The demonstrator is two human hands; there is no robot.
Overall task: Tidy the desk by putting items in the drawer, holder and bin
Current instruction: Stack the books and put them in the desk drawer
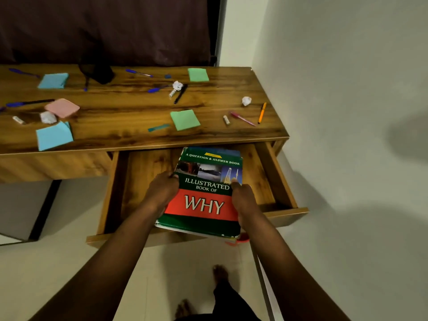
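I hold a green and red book (203,205) titled "Illustrated Book of Why" over the open wooden drawer (139,181). My left hand (162,191) grips its left edge and my right hand (243,200) grips its right edge. The book's far end tilts down into the drawer, and its near end juts over the drawer front. Another book's blue edge shows under it. On the desk (129,105) lie several pens, sticky note pads, crumpled paper balls (246,100) and a black mesh holder (97,72) lying on its side.
The desk stands in a corner with a white wall on the right and a dark curtain behind. A red object (240,239) peeks out below the book. My bare feet are on the tiled floor. An orange pen (262,112) and a pink pen (242,118) lie near the desk's right end.
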